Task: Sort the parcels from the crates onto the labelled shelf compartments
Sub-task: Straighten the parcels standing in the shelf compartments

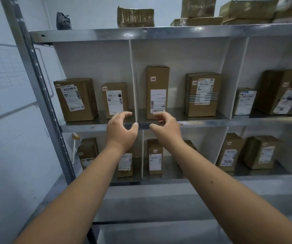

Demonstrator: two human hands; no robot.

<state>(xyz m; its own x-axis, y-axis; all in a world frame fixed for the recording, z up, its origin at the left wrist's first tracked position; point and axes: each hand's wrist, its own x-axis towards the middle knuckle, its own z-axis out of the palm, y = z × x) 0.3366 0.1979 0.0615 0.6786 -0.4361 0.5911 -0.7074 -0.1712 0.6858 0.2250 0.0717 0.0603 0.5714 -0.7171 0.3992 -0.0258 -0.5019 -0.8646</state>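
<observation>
Both my arms reach toward the metal shelf (pixel 212 122) at its middle level. My left hand (pixel 121 132) hovers with fingers in a loose C shape and holds nothing; its fingertips lie in front of the bottom of a small labelled parcel (pixel 114 97). My right hand (pixel 166 128) is curved the same way, empty, in front of the base of a tall narrow parcel (pixel 157 85). A white divider (pixel 133 76) stands between these two parcels. Whether either hand touches a parcel is unclear.
More brown parcels stand in the compartments: one at the far left (pixel 76 99), one with black stripes (pixel 202 94), others at right (pixel 281 92) and on the lower level (pixel 154 156). Boxes lie on the top shelf (pixel 135 17). A whiteboard (pixel 4 76) hangs on the left wall.
</observation>
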